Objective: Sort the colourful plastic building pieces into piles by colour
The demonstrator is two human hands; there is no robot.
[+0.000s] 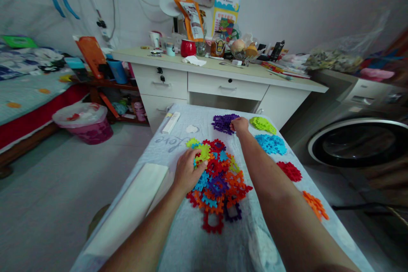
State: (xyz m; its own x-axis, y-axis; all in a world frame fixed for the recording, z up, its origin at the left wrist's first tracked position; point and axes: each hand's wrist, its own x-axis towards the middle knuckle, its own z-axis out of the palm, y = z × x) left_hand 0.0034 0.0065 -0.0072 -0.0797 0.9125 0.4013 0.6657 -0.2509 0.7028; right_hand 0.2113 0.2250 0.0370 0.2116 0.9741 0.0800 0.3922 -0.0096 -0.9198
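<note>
My left hand (pixel 188 170) is closed on a yellow-green toothed plastic piece (pixel 203 153), at the left edge of a mixed pile of interlocking pieces (pixel 218 185) in red, orange, blue, purple and green. Farther off, my right hand (pixel 239 125) is closed at the edge of a purple heap of pieces (pixel 223 123); its fingertips hide what they grip. Along the right side lie single-colour heaps: a yellow-green heap (pixel 263 124), a blue heap (pixel 271 144), a red heap (pixel 290 171) and an orange heap (pixel 315 205).
A pale cloth (pixel 174 238) covers the table. On its left lie a long white box (pixel 137 204) and a small white box (pixel 171 123). Behind stands a cluttered white desk (pixel 165 83), with a washing machine (pixel 357 136) at right and a pink bin (pixel 86 125) at left.
</note>
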